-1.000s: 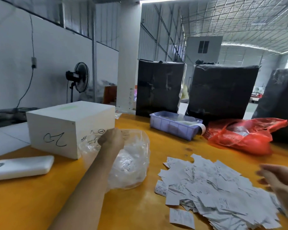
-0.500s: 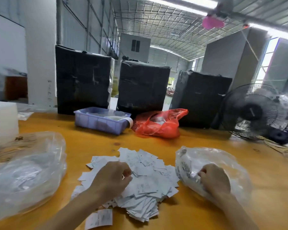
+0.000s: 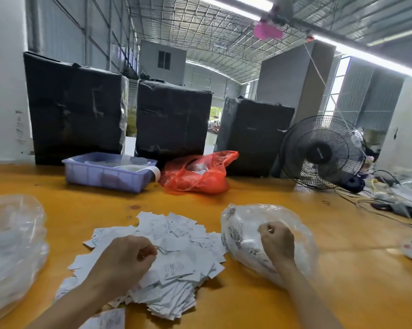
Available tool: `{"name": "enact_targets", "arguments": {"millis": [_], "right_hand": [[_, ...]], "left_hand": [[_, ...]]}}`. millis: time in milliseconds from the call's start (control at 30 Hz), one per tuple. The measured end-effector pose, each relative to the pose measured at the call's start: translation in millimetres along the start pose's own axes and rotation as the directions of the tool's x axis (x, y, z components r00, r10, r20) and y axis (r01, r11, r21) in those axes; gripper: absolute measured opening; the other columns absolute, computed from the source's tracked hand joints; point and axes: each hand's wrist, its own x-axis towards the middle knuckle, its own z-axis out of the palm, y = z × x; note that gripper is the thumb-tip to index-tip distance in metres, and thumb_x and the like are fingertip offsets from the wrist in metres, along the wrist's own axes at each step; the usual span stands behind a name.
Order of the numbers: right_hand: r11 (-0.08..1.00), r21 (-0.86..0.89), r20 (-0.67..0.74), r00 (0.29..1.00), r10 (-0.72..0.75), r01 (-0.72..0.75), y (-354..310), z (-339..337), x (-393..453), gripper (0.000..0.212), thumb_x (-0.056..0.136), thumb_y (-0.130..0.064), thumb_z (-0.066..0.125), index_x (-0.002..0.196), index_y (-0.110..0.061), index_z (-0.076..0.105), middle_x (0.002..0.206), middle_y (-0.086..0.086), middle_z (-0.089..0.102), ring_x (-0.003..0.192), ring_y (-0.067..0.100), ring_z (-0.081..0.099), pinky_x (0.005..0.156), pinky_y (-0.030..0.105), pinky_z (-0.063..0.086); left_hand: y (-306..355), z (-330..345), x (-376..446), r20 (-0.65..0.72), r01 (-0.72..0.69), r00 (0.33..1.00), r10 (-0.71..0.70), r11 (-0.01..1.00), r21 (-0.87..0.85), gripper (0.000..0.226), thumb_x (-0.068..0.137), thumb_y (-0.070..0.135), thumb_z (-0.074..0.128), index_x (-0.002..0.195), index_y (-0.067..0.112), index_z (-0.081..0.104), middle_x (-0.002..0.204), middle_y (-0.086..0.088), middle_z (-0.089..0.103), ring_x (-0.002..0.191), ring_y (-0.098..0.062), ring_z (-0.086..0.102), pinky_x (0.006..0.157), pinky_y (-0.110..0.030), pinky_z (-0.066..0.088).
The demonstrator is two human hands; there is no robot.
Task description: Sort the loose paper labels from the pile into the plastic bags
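On the orange table (image 3: pixel 259 309) a pile of paper labels (image 3: pixel 176 255) lies at centre. The left hand (image 3: pixel 126 260) rests on the pile with fingers curled — whether it pinches a label cannot be told. At three o'clock of the pile, touching it, sits a clear plastic bag (image 3: pixel 243 229); the right hand (image 3: pixel 277 243) is fisted at its top, seemingly inside it. A second clear bag (image 3: pixel 12 243) lies at nine o'clock. Toward twelve — a purple tray (image 3: pixel 105 174), a red bag (image 3: pixel 198 174), black-wrapped bales (image 3: pixel 74 108). A fan (image 3: pixel 322 151) stands at two o'clock.
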Motion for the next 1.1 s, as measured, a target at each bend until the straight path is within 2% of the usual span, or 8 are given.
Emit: {"name": "enact_targets", "arguments": {"millis": [200,367,500,567,733,800,933,1100], "right_hand": [[0.975,0.209,-0.201,0.973,0.116,-0.073,3,-5,4,0.018,0.074,0.002,0.069,0.059,-0.002,0.059,0.073,0.007,0.066,0.07,0.022,0.058,0.064,0.026,0.04],[0.941,0.334,-0.201,0.971,0.125,-0.052,-7,-11,5,0.018,0.074,-0.005,0.078,0.081,-0.004,0.061,0.071,0.007,0.065,0.071,0.026,0.064,0.065,0.026,0.047],[0.754,0.651,0.096,0.995,0.038,-0.092,-53,-10,-15,0.018,0.07,-0.008,0.078,0.082,-0.002,0.065,0.067,0.008,0.068,0.059,0.019,0.065,0.057,0.022,0.054],[0.654,0.731,0.325,0.942,-0.082,-0.195,-83,-1,-35,0.02,0.063,-0.016,0.08,0.071,-0.004,0.066,0.059,0.008,0.066,0.052,0.018,0.059,0.053,0.023,0.05],[0.745,0.632,0.57,0.78,-0.258,-0.215,-127,27,-90,0.035,0.064,-0.029,0.085,0.052,-0.013,0.057,0.041,0.001,0.052,0.037,0.012,0.045,0.04,0.021,0.038],[0.75,0.63,0.585,0.759,-0.287,-0.202,-131,30,-99,0.039,0.061,-0.041,0.081,0.047,-0.017,0.053,0.038,-0.001,0.047,0.034,0.012,0.04,0.038,0.021,0.034],[0.717,0.628,0.649,0.711,-0.269,-0.302,-127,29,-95,0.041,0.057,-0.044,0.078,0.054,-0.009,0.056,0.042,0.0,0.045,0.037,0.01,0.038,0.04,0.021,0.034],[0.71,0.527,0.816,0.511,-0.27,-0.467,-122,28,-87,0.036,0.049,-0.029,0.085,0.077,-0.009,0.076,0.06,0.004,0.061,0.055,0.011,0.055,0.058,0.021,0.044]], "left_hand": [[-1,0,-1,0.011,0.0,1.0,0.0,1.0,-0.015,0.016,0.081,0.017,0.07,0.072,0.031,0.066,0.07,0.016,0.065,0.068,0.002,0.06,0.062,-0.011,0.046],[0,1,-1,0.007,0.004,1.0,-0.003,0.998,-0.071,0.025,0.08,0.015,0.072,0.068,0.034,0.063,0.068,0.018,0.065,0.066,0.003,0.061,0.06,-0.009,0.045],[6,2,-1,-0.031,0.034,0.999,-0.044,0.957,-0.29,0.018,0.077,0.019,0.076,0.074,0.034,0.066,0.069,0.012,0.069,0.071,0.006,0.063,0.064,-0.012,0.05],[12,-3,-2,0.024,0.089,0.996,-0.088,0.882,-0.463,0.026,0.07,0.035,0.08,0.091,0.033,0.065,0.08,0.011,0.072,0.076,0.001,0.066,0.069,-0.02,0.053],[23,-11,-3,0.287,0.25,0.955,-0.067,0.704,-0.665,0.086,0.05,0.041,0.091,0.123,0.034,0.047,0.113,0.005,0.063,0.091,-0.007,0.069,0.07,-0.02,0.055],[24,-11,-3,0.283,0.284,0.952,-0.112,0.665,-0.691,0.078,0.05,0.03,0.092,0.118,0.024,0.054,0.103,-0.002,0.069,0.086,-0.011,0.07,0.067,-0.019,0.054],[16,-14,-1,0.291,0.354,0.935,-0.203,0.496,-0.793,0.028,0.073,0.006,0.077,0.098,0.0,0.067,0.078,-0.012,0.073,0.065,-0.014,0.069,0.057,-0.018,0.051],[8,-15,3,0.202,0.338,0.922,-0.33,0.431,-0.837,0.009,0.083,0.0,0.066,0.092,0.001,0.066,0.075,-0.015,0.073,0.061,-0.016,0.069,0.057,-0.021,0.055]]}}
